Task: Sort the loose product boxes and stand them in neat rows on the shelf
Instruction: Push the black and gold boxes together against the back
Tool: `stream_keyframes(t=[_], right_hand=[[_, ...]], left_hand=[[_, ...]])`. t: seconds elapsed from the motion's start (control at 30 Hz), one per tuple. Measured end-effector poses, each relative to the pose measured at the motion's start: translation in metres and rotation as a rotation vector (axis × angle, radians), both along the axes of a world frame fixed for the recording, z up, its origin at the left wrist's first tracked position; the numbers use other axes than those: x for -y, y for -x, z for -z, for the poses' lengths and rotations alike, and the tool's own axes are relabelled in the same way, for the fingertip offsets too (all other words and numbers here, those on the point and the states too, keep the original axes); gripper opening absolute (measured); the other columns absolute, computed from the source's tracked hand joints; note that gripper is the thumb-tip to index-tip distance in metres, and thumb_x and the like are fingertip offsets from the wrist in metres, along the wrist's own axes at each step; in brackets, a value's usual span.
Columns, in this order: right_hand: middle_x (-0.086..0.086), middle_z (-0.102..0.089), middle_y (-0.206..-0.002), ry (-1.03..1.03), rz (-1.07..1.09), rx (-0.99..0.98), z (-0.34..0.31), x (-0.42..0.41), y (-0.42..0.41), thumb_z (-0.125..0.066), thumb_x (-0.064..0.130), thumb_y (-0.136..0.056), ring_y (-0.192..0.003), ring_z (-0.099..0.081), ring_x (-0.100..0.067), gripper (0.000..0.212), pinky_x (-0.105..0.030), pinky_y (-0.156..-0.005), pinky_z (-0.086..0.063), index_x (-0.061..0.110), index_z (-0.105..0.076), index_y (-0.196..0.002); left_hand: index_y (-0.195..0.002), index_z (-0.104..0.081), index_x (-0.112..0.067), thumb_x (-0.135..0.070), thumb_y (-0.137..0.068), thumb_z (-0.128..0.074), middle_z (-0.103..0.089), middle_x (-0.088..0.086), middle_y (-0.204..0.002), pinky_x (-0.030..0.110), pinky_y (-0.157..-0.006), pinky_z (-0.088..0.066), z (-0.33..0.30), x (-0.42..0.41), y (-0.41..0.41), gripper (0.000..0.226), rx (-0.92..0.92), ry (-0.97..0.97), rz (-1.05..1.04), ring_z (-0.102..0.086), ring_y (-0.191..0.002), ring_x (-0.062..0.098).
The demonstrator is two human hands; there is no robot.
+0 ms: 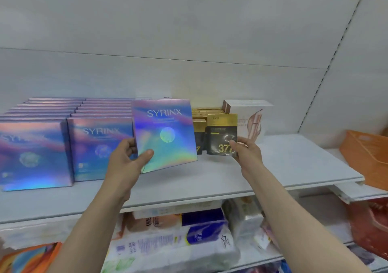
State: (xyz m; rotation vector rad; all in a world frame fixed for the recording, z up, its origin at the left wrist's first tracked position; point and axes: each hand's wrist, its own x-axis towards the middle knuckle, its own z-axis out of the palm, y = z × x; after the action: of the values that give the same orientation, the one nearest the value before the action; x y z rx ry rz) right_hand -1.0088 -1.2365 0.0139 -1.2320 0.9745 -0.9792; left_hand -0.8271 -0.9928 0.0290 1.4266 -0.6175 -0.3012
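Left hand [128,157] grips a holographic SYRINX box [164,134] at its lower left corner, thumb on the front face, fingers behind; box is tilted, lower edge lifted off the white shelf [294,161], just right of the standing SYRINX rows [69,138] and overlapping the left of the black-gold boxes. Right hand [245,153] pinches the front black-and-gold "377" box [222,135] at its lower right corner, box upright, at the front of its row. Open room: bare shelf strip along the front edge in front of all rows, and a wide bare stretch to the right of the white box out to the shelf's right end. Counts: two SYRINX rows standing face-out, roughly eight deep each, exact count blurred at the back; black-gold boxes [206,113] in two rows, depth can't be counted; white boxes [249,117] with a pinkish figure, at least two, just right of the black-gold ones against the back panel. Surroundings: orange package [369,159] on the next bay at far right; lower shelf packed with tissue packs [189,243] and a red item [369,224]. The held SYRINX box hides part of the left black-gold row.
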Motion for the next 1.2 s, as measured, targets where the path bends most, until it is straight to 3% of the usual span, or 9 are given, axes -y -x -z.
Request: stream_keyframes(t=[0.1,0.2,0.27,0.37,0.57,0.7,0.83,1.0,1.2], right_hand=[[0.009,-0.067,-0.101,0.069,-0.072,-0.058,0.006,0.016,-0.008,-0.072,0.018,-0.088,-0.095,-0.066,-0.014,0.029,-0.038,-0.1,-0.052,0.017,-0.062,-0.116],[0.021,-0.057,-0.095,0.101,-0.091,-0.136,0.015,0.031,-0.014,-0.074,0.024,-0.088,-0.097,-0.059,-0.011,0.023,-0.04,-0.102,-0.05,0.024,-0.062,-0.108],[0.017,-0.061,-0.095,0.134,-0.073,-0.189,0.02,0.038,-0.015,-0.075,0.028,-0.086,-0.101,-0.061,-0.016,0.024,-0.042,-0.102,-0.051,0.027,-0.064,-0.107],[0.009,-0.062,-0.105,0.201,-0.055,-0.239,0.023,0.044,-0.018,-0.075,0.029,-0.087,-0.103,-0.06,-0.017,0.038,-0.037,-0.1,-0.05,0.022,-0.062,-0.122],[0.004,-0.069,-0.101,0.283,-0.007,-0.27,0.02,0.049,-0.026,-0.076,0.027,-0.085,-0.091,-0.062,-0.014,0.03,-0.026,-0.082,-0.048,0.019,-0.066,-0.112],[0.007,-0.066,-0.094,0.287,0.006,-0.257,0.02,0.052,-0.028,-0.076,0.031,-0.085,-0.086,-0.06,-0.01,0.029,-0.02,-0.074,-0.042,0.021,-0.065,-0.11],[0.006,-0.067,-0.094,0.287,0.005,-0.251,0.025,0.054,-0.027,-0.074,0.033,-0.086,-0.091,-0.064,-0.016,0.028,-0.031,-0.087,-0.05,0.021,-0.065,-0.109],[0.009,-0.066,-0.089,0.294,-0.005,-0.24,0.024,0.057,-0.029,-0.075,0.032,-0.085,-0.087,-0.063,-0.013,0.024,-0.028,-0.081,-0.049,0.022,-0.065,-0.104],[0.007,-0.069,-0.091,0.291,-0.01,-0.245,0.026,0.059,-0.03,-0.076,0.033,-0.085,-0.09,-0.066,-0.017,0.02,-0.039,-0.089,-0.056,0.025,-0.064,-0.099]], left_hand=[[-0.107,-0.059,-0.016,-0.009,-0.084,-0.072,-0.068,0.005,-0.108,0.027,-0.061,-0.043,0.003,0.006,0.005,0.027,-0.006,0.015,-0.045,-0.061,-0.1,0.025],[-0.101,-0.058,-0.021,-0.009,-0.085,-0.071,-0.068,0.001,-0.105,0.023,-0.061,-0.043,0.005,0.009,0.013,0.025,-0.003,0.012,-0.077,-0.061,-0.096,0.021],[-0.104,-0.059,-0.02,-0.01,-0.085,-0.072,-0.069,-0.001,-0.106,0.023,-0.061,-0.043,0.007,0.01,0.017,0.025,-0.004,-0.005,-0.097,-0.062,-0.095,0.02],[-0.106,-0.059,-0.017,-0.009,-0.085,-0.071,-0.069,-0.002,-0.102,0.02,-0.061,-0.044,0.007,0.013,0.024,0.026,0.001,-0.021,-0.123,-0.064,-0.091,0.018],[-0.112,-0.059,-0.013,-0.01,-0.085,-0.072,-0.07,-0.002,-0.104,0.02,-0.064,-0.048,0.005,0.018,0.032,0.03,0.003,-0.049,-0.14,-0.066,-0.093,0.016],[-0.113,-0.058,-0.013,-0.009,-0.085,-0.071,-0.07,-0.003,-0.104,0.013,-0.058,-0.048,0.004,0.017,0.035,0.03,0.001,-0.06,-0.142,-0.067,-0.091,0.013],[-0.112,-0.058,-0.014,-0.01,-0.085,-0.071,-0.07,-0.004,-0.103,0.016,-0.059,-0.049,0.005,0.018,0.035,0.03,-0.005,-0.058,-0.154,-0.068,-0.094,0.016],[-0.114,-0.058,-0.015,-0.012,-0.085,-0.071,-0.069,-0.002,-0.106,0.022,-0.064,-0.048,0.005,0.02,0.04,0.032,-0.009,-0.062,-0.143,-0.067,-0.097,0.019],[-0.114,-0.058,-0.017,-0.014,-0.086,-0.072,-0.07,-0.003,-0.106,0.026,-0.063,-0.048,0.005,0.019,0.04,0.032,-0.004,-0.074,-0.135,-0.067,-0.097,0.019]])
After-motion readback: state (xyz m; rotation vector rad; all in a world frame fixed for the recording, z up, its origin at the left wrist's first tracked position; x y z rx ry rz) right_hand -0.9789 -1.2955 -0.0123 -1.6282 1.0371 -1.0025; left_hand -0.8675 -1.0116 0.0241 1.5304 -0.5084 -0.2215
